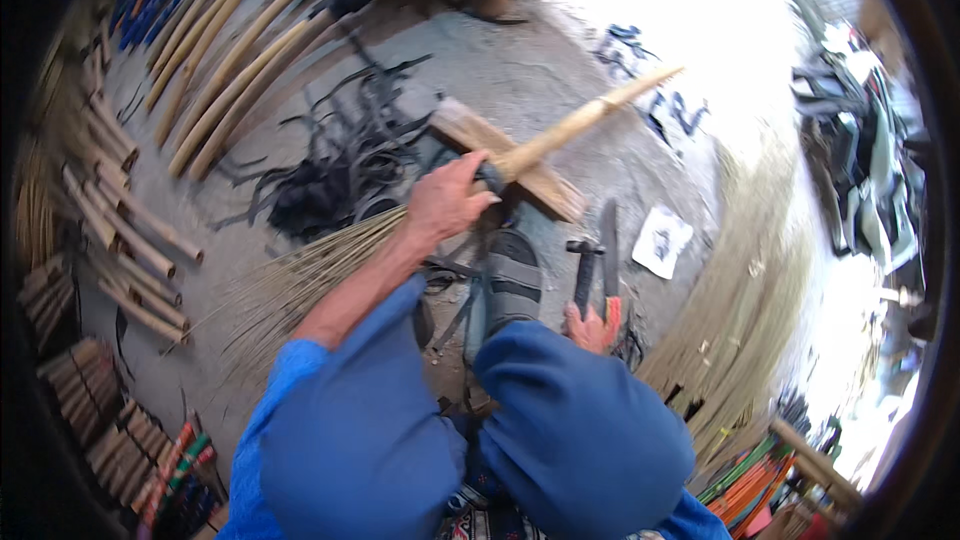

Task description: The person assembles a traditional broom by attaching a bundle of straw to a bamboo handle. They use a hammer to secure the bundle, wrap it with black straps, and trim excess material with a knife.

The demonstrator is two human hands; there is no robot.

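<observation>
My left hand (440, 198) is closed around a broom at its black binding. The broom's pale wooden handle (590, 118) points up to the right and lies across a wooden block (545, 187). Its straw bristles (335, 258) fan out to the lower left, partly under my forearm. My right hand (588, 328) is low beside my knee, with its fingers closed at the end of a hammer's (583, 275) black handle. Right beside it lies a knife (610, 250) with a red handle. My knee hides part of this hand.
Black rubber strips (345, 155) are heaped left of the block. Several finished brooms (255, 55) lie at the upper left, above loose wooden sticks (135, 230). Long straw (745, 310) spreads over the right side near a white paper (662, 240). My sandalled foot (513, 278) is between the hands.
</observation>
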